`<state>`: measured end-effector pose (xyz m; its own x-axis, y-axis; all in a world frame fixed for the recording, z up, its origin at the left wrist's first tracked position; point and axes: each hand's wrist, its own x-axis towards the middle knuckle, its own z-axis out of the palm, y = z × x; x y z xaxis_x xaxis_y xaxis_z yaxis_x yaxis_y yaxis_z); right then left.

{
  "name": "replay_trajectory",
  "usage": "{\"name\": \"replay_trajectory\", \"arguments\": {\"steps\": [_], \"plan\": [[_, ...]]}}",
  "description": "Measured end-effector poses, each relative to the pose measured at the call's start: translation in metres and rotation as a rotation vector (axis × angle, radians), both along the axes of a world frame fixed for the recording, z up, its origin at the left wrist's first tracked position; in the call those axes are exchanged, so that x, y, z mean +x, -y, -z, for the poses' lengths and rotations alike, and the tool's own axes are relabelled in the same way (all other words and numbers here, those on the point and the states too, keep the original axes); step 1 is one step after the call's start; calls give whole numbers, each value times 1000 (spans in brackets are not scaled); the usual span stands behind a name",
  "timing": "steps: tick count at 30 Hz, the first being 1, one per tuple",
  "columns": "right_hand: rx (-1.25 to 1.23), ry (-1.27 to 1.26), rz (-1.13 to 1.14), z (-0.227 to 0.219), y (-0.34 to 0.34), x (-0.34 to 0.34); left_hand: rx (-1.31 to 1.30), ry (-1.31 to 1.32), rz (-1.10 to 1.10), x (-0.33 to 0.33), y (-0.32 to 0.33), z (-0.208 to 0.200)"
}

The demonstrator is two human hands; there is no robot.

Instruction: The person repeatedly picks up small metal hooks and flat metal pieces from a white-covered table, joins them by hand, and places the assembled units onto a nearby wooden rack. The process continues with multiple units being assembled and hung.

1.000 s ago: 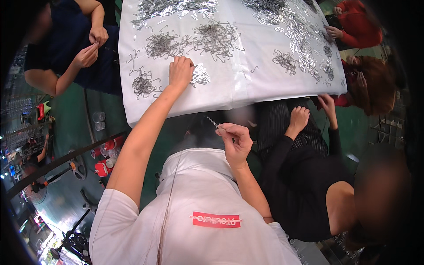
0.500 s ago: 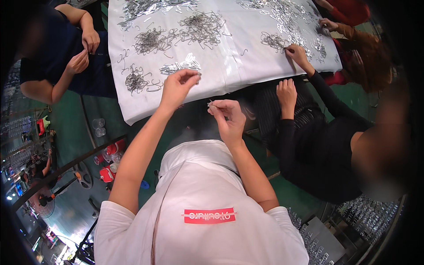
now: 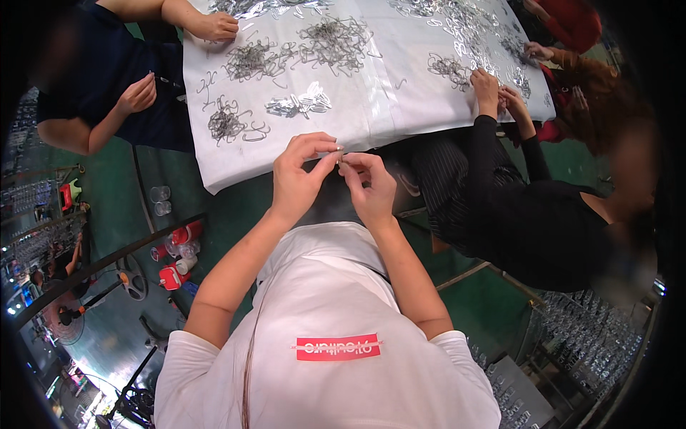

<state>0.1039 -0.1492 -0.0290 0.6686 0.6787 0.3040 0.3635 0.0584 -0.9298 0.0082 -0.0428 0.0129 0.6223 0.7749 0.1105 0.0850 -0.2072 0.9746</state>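
Note:
My left hand (image 3: pixel 299 180) and my right hand (image 3: pixel 371 189) meet fingertip to fingertip just off the near edge of the white-covered table (image 3: pixel 246 163). Both are closed in a pinch. Between the right thumb and fingers sits a small metal piece (image 3: pixel 340 159), mostly covered by the fingertips. What the left fingers pinch is too small to make out. On the cloth beyond my hands lies a small heap of shiny flat metal pieces (image 3: pixel 300 102). Left of it is a tangle of thin wire hooks (image 3: pixel 227 124).
Larger heaps of wire hooks (image 3: pixel 330 44) and shiny metal pieces (image 3: pixel 275 7) lie farther back. A co-worker in dark blue (image 3: pixel 114 79) sits at the left, another in black (image 3: pixel 529 222) at the right. Red containers (image 3: pixel 173 277) stand on the floor at the left.
My left hand has come back from near the shiny heap to meet my right hand. The left co-worker's one hand has reached onto the table; the right co-worker's hands have come together.

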Motion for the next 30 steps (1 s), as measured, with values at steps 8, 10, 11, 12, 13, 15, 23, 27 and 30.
{"name": "replay_trajectory", "arguments": {"steps": [8,10,11,12,13,15,23,27,30], "plan": [[-307,265,78,32,-71,90,137,-38,-67,-4,5,12],[-455,349,76,47,-113,121,165,-51,-79,-4,5,14],[-547,403,82,53,-132,134,182,-58,-85,-3,5,15],[-621,426,68,59,-150,144,137,-63,-95,-4,6,16],[-721,436,58,65,-165,152,124,-68,-107,-4,6,17],[-861,498,2,73,-185,160,98,-79,-124,-4,7,18],[-786,121,-125,67,-156,154,55,-79,-114,-13,10,25],[-467,-502,-288,25,-87,108,121,-63,-92,-17,8,28],[-342,-761,-238,-12,-44,62,180,-61,-70,-19,7,28]]}}
